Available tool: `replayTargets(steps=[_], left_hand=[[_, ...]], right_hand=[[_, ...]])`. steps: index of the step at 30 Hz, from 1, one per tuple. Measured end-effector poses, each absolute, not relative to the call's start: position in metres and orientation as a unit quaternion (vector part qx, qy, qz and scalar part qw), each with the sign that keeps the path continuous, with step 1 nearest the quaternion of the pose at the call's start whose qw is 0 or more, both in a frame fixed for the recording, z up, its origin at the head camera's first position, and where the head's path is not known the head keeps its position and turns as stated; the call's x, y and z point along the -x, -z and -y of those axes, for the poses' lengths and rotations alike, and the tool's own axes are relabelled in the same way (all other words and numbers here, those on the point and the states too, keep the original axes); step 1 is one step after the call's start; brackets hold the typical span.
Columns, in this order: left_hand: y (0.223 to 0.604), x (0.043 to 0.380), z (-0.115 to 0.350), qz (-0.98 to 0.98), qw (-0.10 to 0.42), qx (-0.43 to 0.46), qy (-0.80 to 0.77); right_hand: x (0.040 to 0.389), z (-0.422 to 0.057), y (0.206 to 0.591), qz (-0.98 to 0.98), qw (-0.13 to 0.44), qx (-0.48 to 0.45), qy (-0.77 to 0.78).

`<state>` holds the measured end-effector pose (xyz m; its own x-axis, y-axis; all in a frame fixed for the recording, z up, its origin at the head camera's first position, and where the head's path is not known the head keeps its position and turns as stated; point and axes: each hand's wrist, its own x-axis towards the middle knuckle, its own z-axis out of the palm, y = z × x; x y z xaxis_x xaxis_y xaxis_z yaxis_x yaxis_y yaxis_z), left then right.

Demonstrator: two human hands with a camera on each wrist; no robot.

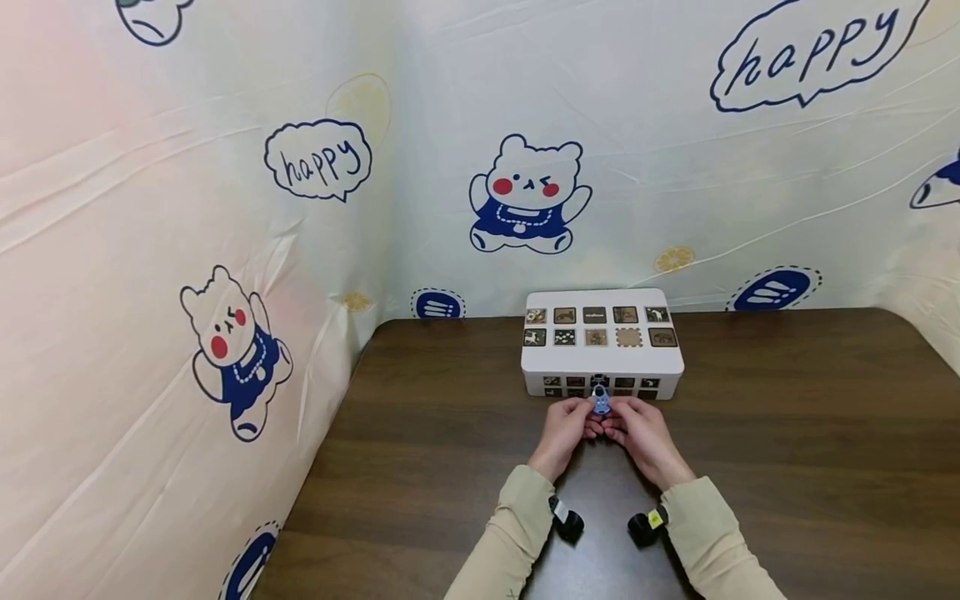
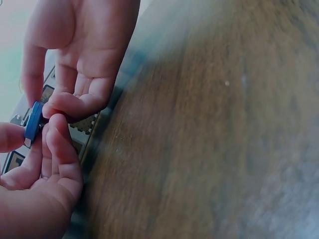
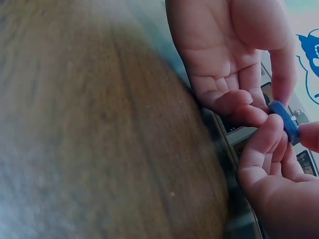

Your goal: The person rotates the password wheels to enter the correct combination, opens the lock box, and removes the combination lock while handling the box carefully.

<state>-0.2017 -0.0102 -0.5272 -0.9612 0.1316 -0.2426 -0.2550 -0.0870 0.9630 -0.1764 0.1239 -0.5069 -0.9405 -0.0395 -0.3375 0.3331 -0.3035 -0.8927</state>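
In the head view a small blue piece [image 1: 601, 403], with a loop at its top like a padlock, sits between my two hands at the box's front side. My left hand [image 1: 566, 429] pinches it from the left with thumb and fingers. From the other side, my right hand [image 1: 643, 432] pinches it too. Edge-on, the blue piece [image 2: 33, 122] shows in the left wrist view, with metal beside it. In the right wrist view its blue body [image 3: 283, 121] lies between the fingertips. Directly behind the hands stands a white box [image 1: 600, 358] with small dark square pictures.
The box rests shut on a dark brown wooden table [image 1: 420, 467], near its back edge. A pale printed cloth [image 1: 450, 100] with bears and lettering hangs behind and along the left side. Black wrist cameras [image 1: 567, 527] are strapped over the sleeves [image 1: 498, 533].
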Motion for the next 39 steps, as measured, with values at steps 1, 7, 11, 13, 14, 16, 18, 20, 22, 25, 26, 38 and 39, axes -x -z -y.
replayTargets(steps=[1,7,11,13,14,16,18,20,22,25,26,38,39], left_hand=[[0.527,0.202,0.010,-0.663,0.132,0.046,-0.736],[0.526,0.202,0.010,-0.663,0.125,0.038,-0.737],[0.527,0.201,0.009,-0.658,0.123,0.040,-0.742],[0.528,0.201,0.008,-0.653,0.122,0.047,-0.746],[0.528,0.201,0.008,-0.653,0.121,0.050,-0.746],[0.528,0.202,0.007,-0.653,0.120,0.055,-0.746],[0.529,0.203,0.007,-0.652,0.119,0.059,-0.746],[0.530,0.204,0.006,-0.651,0.118,0.063,-0.747],[0.531,0.205,0.006,-0.650,0.116,0.061,-0.749],[0.533,0.206,0.005,-0.644,0.109,0.060,-0.754],[0.533,0.206,0.005,-0.643,0.107,0.058,-0.756],[0.533,0.202,0.002,-0.630,0.088,0.062,-0.769],[0.533,0.202,0.002,-0.630,0.087,0.063,-0.769]], right_hand=[[0.177,-0.124,0.507,-0.578,0.114,-0.127,0.798],[0.177,-0.124,0.509,-0.570,0.109,-0.126,0.805],[0.177,-0.124,0.512,-0.559,0.106,-0.128,0.813],[0.178,-0.123,0.514,-0.553,0.105,-0.130,0.816],[0.178,-0.123,0.515,-0.551,0.104,-0.130,0.817],[0.178,-0.122,0.516,-0.547,0.103,-0.131,0.821],[0.179,-0.121,0.517,-0.543,0.101,-0.131,0.823],[0.180,-0.121,0.518,-0.540,0.100,-0.128,0.826],[0.180,-0.121,0.519,-0.538,0.097,-0.125,0.828],[0.181,-0.122,0.521,-0.531,0.097,-0.120,0.833],[0.181,-0.122,0.521,-0.529,0.096,-0.120,0.835],[0.179,-0.122,0.526,-0.504,0.094,-0.108,0.852],[0.179,-0.122,0.526,-0.501,0.093,-0.104,0.854]])
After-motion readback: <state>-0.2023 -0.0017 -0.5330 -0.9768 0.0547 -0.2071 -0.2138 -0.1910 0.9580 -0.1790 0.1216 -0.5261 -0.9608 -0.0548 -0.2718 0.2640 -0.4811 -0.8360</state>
